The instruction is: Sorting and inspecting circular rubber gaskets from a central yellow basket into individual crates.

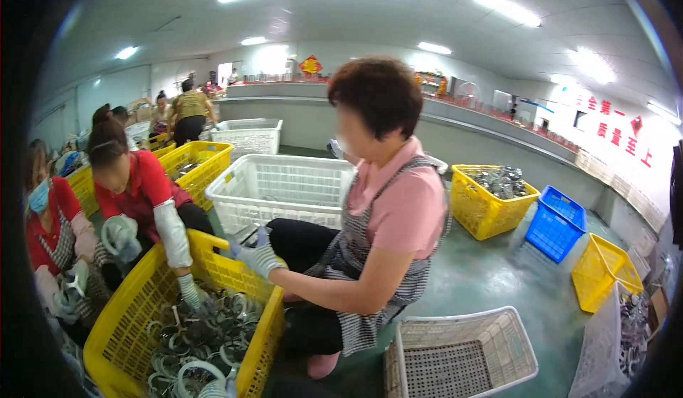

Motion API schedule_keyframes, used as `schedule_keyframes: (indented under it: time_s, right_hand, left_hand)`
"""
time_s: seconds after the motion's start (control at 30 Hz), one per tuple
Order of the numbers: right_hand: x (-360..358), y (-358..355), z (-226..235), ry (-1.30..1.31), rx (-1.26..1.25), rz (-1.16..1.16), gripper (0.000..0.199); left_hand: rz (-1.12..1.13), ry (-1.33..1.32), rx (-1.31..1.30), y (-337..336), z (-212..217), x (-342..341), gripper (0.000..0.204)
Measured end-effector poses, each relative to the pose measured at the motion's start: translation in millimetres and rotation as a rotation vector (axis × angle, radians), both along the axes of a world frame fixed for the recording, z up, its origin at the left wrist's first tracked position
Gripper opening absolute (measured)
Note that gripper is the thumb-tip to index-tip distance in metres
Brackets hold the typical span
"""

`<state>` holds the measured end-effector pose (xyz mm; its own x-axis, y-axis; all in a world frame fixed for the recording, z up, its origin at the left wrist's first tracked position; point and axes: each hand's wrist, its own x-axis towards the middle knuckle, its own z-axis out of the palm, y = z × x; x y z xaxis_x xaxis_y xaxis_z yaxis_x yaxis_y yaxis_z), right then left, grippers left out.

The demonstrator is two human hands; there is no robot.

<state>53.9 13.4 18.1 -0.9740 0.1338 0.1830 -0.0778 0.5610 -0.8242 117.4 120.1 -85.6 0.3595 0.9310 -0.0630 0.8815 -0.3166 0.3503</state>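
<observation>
Neither of my hands shows plainly. A small bluish-grey patch at the bottom edge, by the crate, is too cut off to identify. Nearest to me stands a yellow plastic crate (269, 327), partly filled with loose ring-shaped parts (206, 334), some dark grey, some pale. A co-worker in red reaches a gloved hand (191, 291) down among them and holds a pale ring-shaped part (117, 236) in the other. On the crate's far right, a co-worker in pink has a gloved hand (260, 259) near the rim. Another person at the far left holds pale parts (71, 288).
A white crate (466, 316) stands on the green floor (441, 277) at right, and a larger white crate (284, 216) behind the pink-shirted co-worker. Further right are a filled yellow crate (491, 213), a blue crate (558, 224) and another yellow crate (594, 273).
</observation>
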Motion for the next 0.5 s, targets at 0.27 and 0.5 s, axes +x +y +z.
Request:
schedule_keyframes:
  time_s: [0.27, 0.5]
  right_hand:
    - [-9.8, -10.9, 6.7, 0.053, -0.165, 0.155, 0.046]
    - [3.1, -13.9, 19.1, 0.108, -0.033, 0.227, 0.044]
  left_hand:
    - [0.043, 0.218, -0.137, -4.3, 18.1, -33.5, 0.049]
    - [0.068, 0.239, -0.166, -13.4, 40.9, -34.7, 0.041]
